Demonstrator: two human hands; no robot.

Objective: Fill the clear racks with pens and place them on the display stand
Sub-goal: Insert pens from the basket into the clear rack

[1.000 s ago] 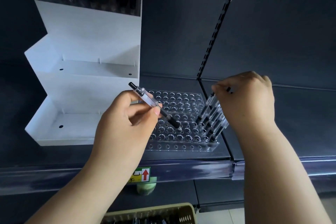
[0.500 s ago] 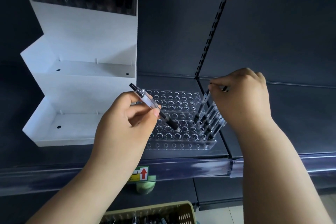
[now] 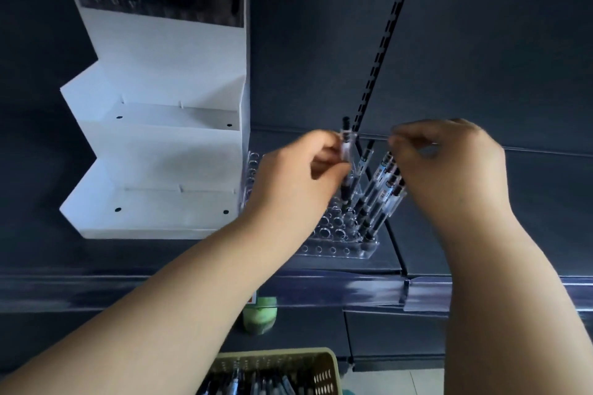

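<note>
The pen, slanted a moment ago, now stands upright, its tip just over a hole of the clear rack directly below the left hand, whose grip is clamped on its barrel. Insertion looks imminent. Beside it, the right hand curls over the seated pens; whether its grip holds one is too blurred to tell.

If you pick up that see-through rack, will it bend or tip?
Probably won't bend: the clear rack looks like hard plastic. It might tip rightward, since the pens stand crowded on its right side, leaning. Its glossy surface could be slippery.
</note>
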